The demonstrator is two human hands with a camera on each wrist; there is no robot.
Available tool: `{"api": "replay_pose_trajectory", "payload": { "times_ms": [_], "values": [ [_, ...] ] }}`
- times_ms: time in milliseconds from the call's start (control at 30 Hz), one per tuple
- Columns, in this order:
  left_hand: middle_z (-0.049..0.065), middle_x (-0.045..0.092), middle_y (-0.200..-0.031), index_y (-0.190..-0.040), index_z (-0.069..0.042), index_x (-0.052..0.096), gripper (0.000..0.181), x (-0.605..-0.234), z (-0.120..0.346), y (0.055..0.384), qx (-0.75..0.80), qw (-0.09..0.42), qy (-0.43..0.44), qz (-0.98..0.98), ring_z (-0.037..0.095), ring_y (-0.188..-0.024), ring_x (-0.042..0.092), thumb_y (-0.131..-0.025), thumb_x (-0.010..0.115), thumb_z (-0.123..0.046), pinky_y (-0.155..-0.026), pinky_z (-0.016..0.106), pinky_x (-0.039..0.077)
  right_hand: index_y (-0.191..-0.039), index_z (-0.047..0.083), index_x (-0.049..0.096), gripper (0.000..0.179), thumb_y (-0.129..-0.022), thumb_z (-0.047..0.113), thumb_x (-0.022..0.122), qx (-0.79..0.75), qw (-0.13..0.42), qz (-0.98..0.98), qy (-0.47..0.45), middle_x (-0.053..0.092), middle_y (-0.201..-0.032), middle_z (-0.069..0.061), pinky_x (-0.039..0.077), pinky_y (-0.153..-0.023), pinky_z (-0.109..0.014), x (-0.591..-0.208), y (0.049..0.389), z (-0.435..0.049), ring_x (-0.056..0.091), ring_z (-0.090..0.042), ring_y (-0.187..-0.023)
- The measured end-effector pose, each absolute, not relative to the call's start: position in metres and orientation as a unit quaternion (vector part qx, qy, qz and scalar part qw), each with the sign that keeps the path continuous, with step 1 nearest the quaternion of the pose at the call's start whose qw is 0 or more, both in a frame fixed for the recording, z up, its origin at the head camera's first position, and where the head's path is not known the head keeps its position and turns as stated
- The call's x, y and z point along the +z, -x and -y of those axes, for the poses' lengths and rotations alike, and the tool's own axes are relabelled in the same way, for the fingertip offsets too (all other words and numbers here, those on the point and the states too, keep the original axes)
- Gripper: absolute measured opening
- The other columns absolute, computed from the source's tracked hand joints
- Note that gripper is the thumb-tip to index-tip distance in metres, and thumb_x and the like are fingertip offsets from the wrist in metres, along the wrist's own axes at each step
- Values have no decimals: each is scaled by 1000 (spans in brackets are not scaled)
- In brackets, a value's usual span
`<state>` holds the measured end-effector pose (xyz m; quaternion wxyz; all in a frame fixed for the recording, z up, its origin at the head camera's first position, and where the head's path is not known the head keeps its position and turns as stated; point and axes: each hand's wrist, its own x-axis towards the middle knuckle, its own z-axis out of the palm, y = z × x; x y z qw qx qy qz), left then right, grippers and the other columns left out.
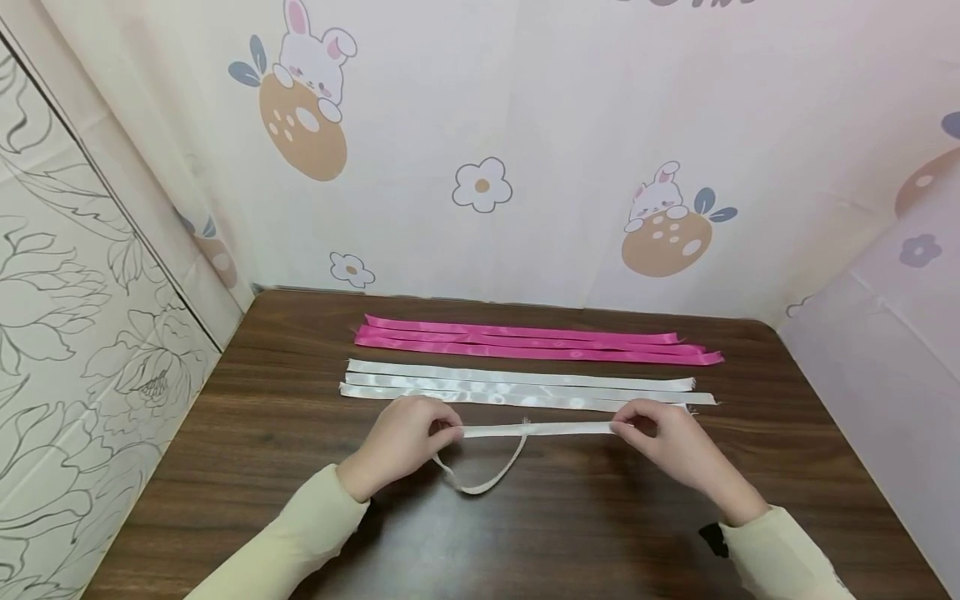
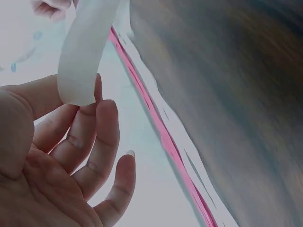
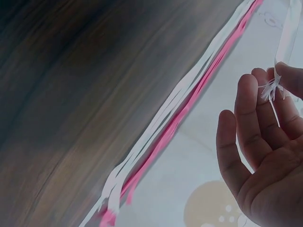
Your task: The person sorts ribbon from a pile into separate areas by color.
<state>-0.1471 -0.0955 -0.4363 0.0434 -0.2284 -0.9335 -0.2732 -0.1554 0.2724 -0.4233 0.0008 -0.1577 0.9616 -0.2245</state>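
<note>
A white ribbon [image 1: 566, 429] stretches between both hands above the wooden table, with a slack length [image 1: 480, 490] hanging in a loop below it near the left side. My left hand [image 1: 408, 435] pinches it between thumb and fingers; in the left wrist view the cut end [image 2: 78, 90] lies over the thumb. At the other side my right hand [image 1: 671, 442] pinches the ribbon, and frayed threads [image 3: 271, 89] stick out by its fingertips in the right wrist view. The other fingers of both hands are loosely bent.
Just beyond the hands, several white ribbons [image 1: 517, 390] lie side by side across the brown table [image 1: 525, 542]. Several pink ribbons [image 1: 525, 340] lie parallel behind them. A curtain [image 1: 555, 233] printed with rabbits and flowers hangs at the table's back edge.
</note>
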Motion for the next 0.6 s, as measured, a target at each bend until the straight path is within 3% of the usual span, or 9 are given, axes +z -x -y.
{"api": "replay_pose_trajectory", "payload": {
  "times_ms": [233, 600],
  "values": [
    [-19, 66, -77, -84, -26, 75, 6, -431, 117, 148, -302, 9, 203, 931, -3, -70, 54, -85, 72, -31, -69, 19, 46, -89, 29, 69, 5, -87, 34, 70, -225, -8, -965, 135, 67, -83, 13, 46, -66, -21, -424, 156, -291, 53, 0, -73],
    [-17, 69, -83, -87, -28, 73, 5, -432, 153, 152, -312, 0, 172, 934, -1, -75, 58, -86, 70, -31, -72, 23, 48, -88, 28, 69, 7, -87, 35, 70, -224, -33, -968, 107, 69, -87, 7, 44, -64, -21, -425, 156, -319, 52, 3, -73]
  ]
}}
